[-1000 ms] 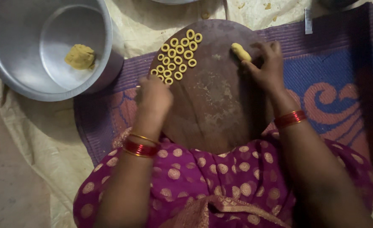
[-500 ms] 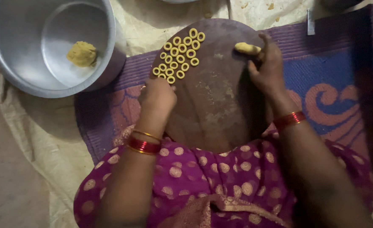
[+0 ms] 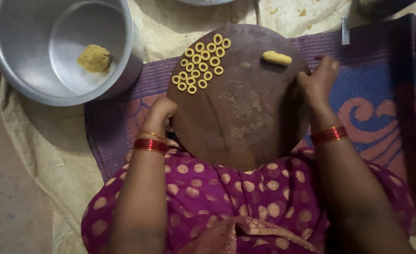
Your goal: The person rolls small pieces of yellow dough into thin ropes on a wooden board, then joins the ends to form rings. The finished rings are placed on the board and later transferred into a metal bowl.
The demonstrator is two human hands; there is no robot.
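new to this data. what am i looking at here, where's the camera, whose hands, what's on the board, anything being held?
There is no machine: a person works with two bare hands. The one view comes from a camera worn on that person's head, looking straight down, so the arms enter from the bottom of the picture.

In the middle lies a round wooden board, resting on a purple patterned mat. On the board sit a cluster of small dough rings and, apart from them, one short dough roll.

The left hand rests at the board's left edge; the right hand rests at its right edge, just below the roll without touching it. Neither hand visibly holds any dough.

At the upper left stands a metal bowl with a lump of dough inside.
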